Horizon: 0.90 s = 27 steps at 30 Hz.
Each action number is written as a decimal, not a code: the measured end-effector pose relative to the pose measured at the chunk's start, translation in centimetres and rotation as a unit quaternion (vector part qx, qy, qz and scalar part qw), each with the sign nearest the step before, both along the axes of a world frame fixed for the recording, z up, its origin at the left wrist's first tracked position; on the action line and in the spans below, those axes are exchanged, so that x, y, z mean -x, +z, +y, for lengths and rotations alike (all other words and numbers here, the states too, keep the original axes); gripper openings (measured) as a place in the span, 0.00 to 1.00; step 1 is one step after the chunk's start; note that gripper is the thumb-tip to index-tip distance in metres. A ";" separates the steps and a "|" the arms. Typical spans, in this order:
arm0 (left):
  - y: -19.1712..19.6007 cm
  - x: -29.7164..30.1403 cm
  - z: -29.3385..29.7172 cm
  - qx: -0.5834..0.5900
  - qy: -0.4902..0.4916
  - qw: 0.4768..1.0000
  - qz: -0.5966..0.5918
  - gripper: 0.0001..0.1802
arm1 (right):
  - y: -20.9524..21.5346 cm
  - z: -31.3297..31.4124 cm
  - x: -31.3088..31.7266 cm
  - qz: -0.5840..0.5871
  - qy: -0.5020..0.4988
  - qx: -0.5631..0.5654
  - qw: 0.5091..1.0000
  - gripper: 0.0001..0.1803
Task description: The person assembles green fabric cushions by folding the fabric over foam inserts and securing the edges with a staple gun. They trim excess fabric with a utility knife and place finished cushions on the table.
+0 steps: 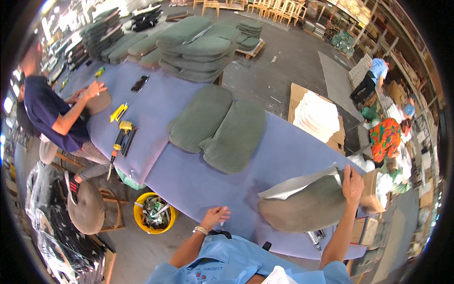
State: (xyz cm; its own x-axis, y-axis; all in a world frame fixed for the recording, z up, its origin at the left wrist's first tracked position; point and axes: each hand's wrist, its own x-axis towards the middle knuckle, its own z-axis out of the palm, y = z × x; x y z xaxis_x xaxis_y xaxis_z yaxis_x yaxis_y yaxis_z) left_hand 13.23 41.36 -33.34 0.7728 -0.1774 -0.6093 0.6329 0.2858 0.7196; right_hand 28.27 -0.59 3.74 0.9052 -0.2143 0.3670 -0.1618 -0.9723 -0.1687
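Purple worktable [189, 175]; cluttered upholstery workshop

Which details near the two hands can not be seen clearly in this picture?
- Head view: left hand is curled shut; its contents are too small to tell.
- Underside of the grey seat cushion faces the table.
- Right hand covers the cushion's far edge.
- Metal tool is partly hidden behind the table edge.

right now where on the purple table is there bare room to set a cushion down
The widest bare patch on the purple table lies between the two green cushions and the left hand. A second lies between the yellow tool and those cushions. It is crowded at the right hand, where the grey cushion lies, and at the stacked cushions.
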 end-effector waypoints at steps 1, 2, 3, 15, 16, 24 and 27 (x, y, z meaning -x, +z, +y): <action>0.3 0.0 -1.0 -0.005 0.008 1.000 -0.011 0.30 | 0.6 1.4 0.6 -0.010 0.037 -0.025 0.999 0.26; 0.5 -0.3 -2.3 -0.011 0.016 1.000 -0.022 0.31 | 0.7 2.3 1.3 -0.037 0.084 -0.028 0.995 0.21; 0.6 -0.9 -3.5 -0.020 0.021 0.999 -0.033 0.32 | 1.1 3.3 2.5 -0.055 0.132 -0.055 0.988 0.19; -3.3 -2.3 -16.9 0.347 0.267 0.889 0.131 0.48 | -0.4 -3.1 7.9 -0.197 0.191 -0.220 0.936 0.19; -2.4 -3.0 -15.8 0.313 0.309 0.889 0.130 0.48 | -1.6 -4.9 7.4 -0.203 0.183 -0.288 0.918 0.21; 32.3 -5.3 -4.7 -0.283 0.389 0.783 -0.395 0.49 | -15.9 -6.0 7.7 -0.132 0.149 -0.838 0.508 0.22; 39.8 -5.4 -6.6 -0.284 0.292 0.748 -0.524 0.39 | -23.4 0.2 10.9 -0.059 0.141 -0.856 0.494 0.22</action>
